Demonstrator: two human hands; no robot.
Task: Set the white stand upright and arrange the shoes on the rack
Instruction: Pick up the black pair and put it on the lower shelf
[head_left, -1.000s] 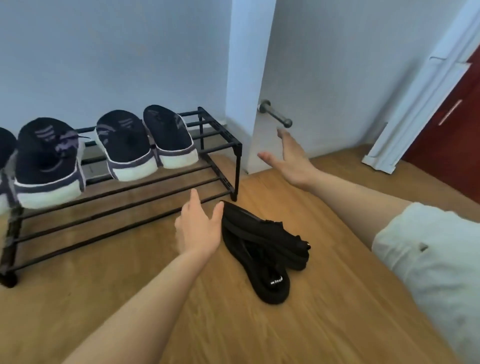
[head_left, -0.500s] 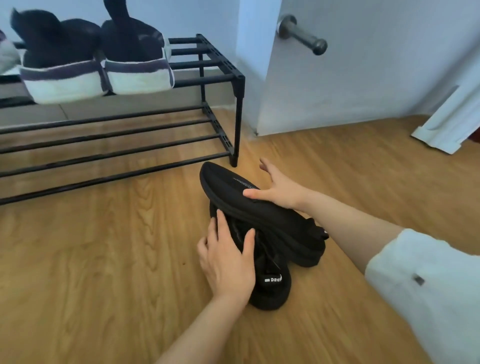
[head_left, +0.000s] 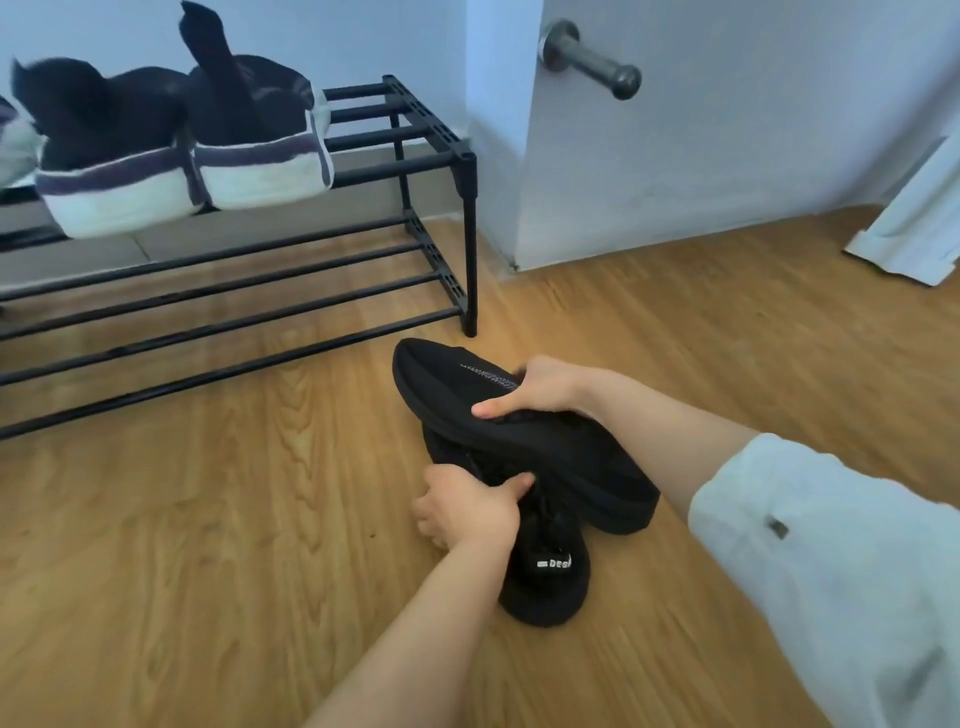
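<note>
Two black shoes lie on the wooden floor just right of the black metal rack (head_left: 436, 156). The upper black shoe (head_left: 561, 452) lies tilted across the lower black shoe (head_left: 550, 577), which has a white-lettered heel tab. My right hand (head_left: 535, 389) grips the upper shoe near its toe end. My left hand (head_left: 467, 506) is closed on the lower shoe's opening. Two black sneakers with white soles (head_left: 176, 150) sit on the rack's top shelf, heels toward me. No white stand is in view.
The rack's lower shelf bars (head_left: 234, 306) carry nothing. A white door (head_left: 727, 130) with a metal doorstop (head_left: 592, 65) stands behind the shoes. White trim (head_left: 914, 223) rises at the far right. Wooden floor (head_left: 182, 545) spreads to the left.
Both hands came down from the air onto the black shoes and closed on them. The view dropped closer to the floor.
</note>
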